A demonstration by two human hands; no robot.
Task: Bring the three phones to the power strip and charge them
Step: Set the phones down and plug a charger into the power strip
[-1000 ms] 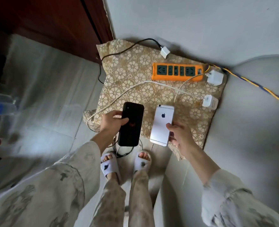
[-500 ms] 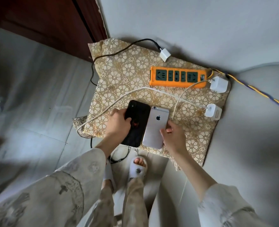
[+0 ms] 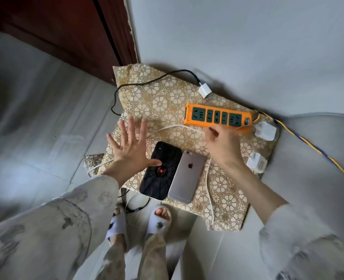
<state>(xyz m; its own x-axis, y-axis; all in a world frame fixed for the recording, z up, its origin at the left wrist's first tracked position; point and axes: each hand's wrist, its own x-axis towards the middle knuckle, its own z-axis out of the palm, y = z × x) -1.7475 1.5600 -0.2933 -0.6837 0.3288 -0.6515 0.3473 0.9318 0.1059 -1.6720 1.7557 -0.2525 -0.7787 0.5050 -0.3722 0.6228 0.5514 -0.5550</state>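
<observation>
A pale grey wall (image 3: 237,37) fills the far side, plain and matte, with a small dark speck toward the right. At its left edge runs a ragged, chipped corner where it meets a dark red-brown wooden door (image 3: 66,27), crossed by a black seam. The floor (image 3: 35,128) is light grey tile, with thin joints and a soft sheen on the left. A gold floral cushion (image 3: 157,102) lies in the corner against the wall. To the right, a rounded grey sofa (image 3: 318,158) curves in beside it. The light is dim, cool and even; shadows sit softly under the cushion's far edge.
</observation>
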